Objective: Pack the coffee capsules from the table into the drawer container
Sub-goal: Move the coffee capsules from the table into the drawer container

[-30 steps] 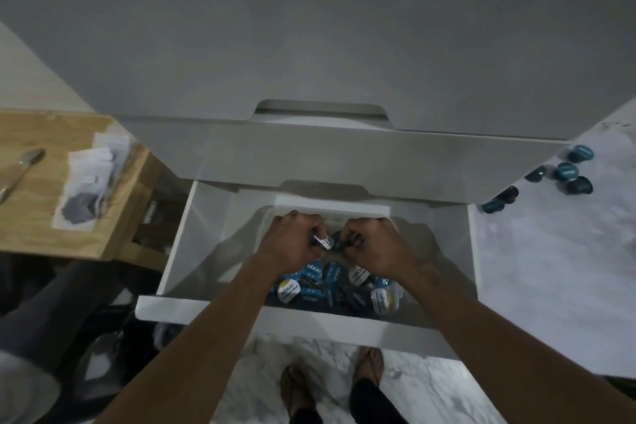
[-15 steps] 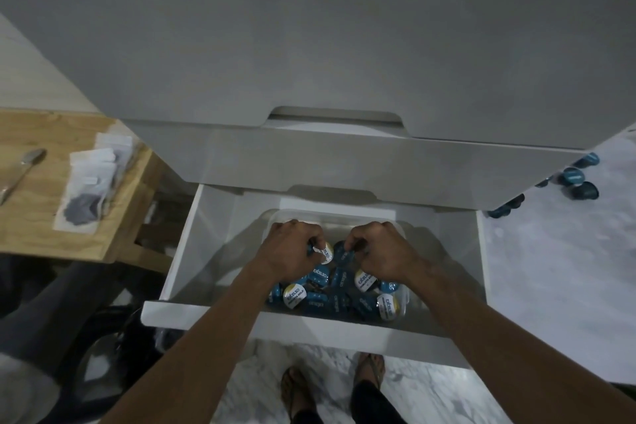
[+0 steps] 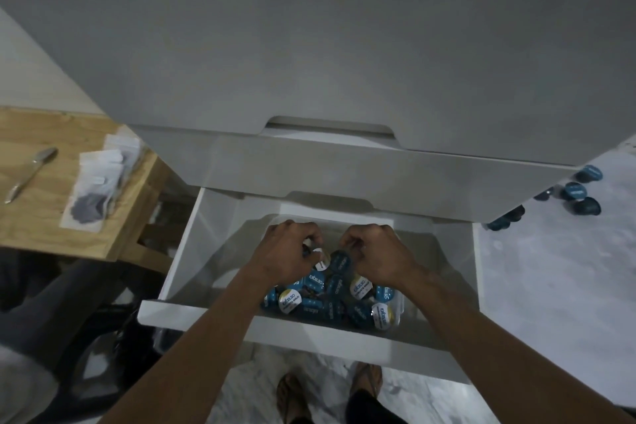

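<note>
The white drawer (image 3: 192,241) stands pulled out below me. Inside it a clear container (image 3: 401,306) holds several blue and white-lidded coffee capsules (image 3: 315,280). Both hands reach into the container's far end, knuckles up. My left hand (image 3: 287,253) is curled around a capsule, a white lid edge showing at its fingertips. My right hand (image 3: 375,255) is also curled, fingers pinched on a dark capsule just under them. Several more blue capsules (image 3: 574,191) lie on the marble table at the right, partly hidden by the cabinet.
A grey cabinet front (image 3: 327,45) with a shut drawer overhangs the open one. At left a wooden table (image 3: 41,217) carries a spoon (image 3: 31,175) and sachets (image 3: 96,189). My sandalled feet (image 3: 327,389) stand on marble floor beneath the drawer.
Both hands have stayed inside the container, sinking slightly toward the capsule pile. The view has tilted a little, so the capsules on the table are more hidden by the cabinet.
</note>
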